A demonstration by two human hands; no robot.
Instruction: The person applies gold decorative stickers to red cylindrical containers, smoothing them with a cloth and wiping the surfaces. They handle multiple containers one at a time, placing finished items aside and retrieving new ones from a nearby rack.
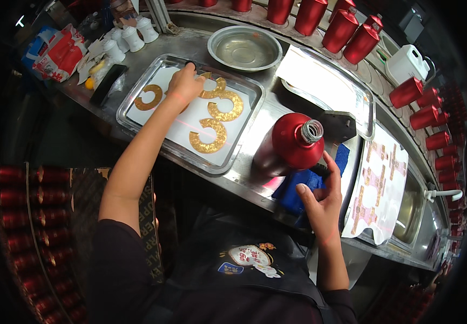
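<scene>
My left hand (pixel 185 87) reaches over a metal tray (pixel 124 120) lined with white sheet. Its fingers are bent down among gold C-shaped labels (pixel 209 136); the fingertips are partly hidden, so what they pinch cannot be made out. A small black piece shows at one finger. On the right, a glossy red bottle (pixel 290 141) leans with its uncapped, threaded neck toward me. Beside it is my right hand (pixel 325 205), thumb and forefinger spread apart, the forefinger close to the bottle's shoulder. Blue cloth-like material (pixel 296 197) and a dark bracket (pixel 338 125) are next to the bottle.
A round metal basin (pixel 244 48) stands behind the tray. Another tray with white paper (pixel 311 70) is at the back. A sheet with label strips (pixel 376 189) lies right, near a sink (pixel 410 218). Red bottles (pixel 311 16) line the far ledge; more are stacked at lower left.
</scene>
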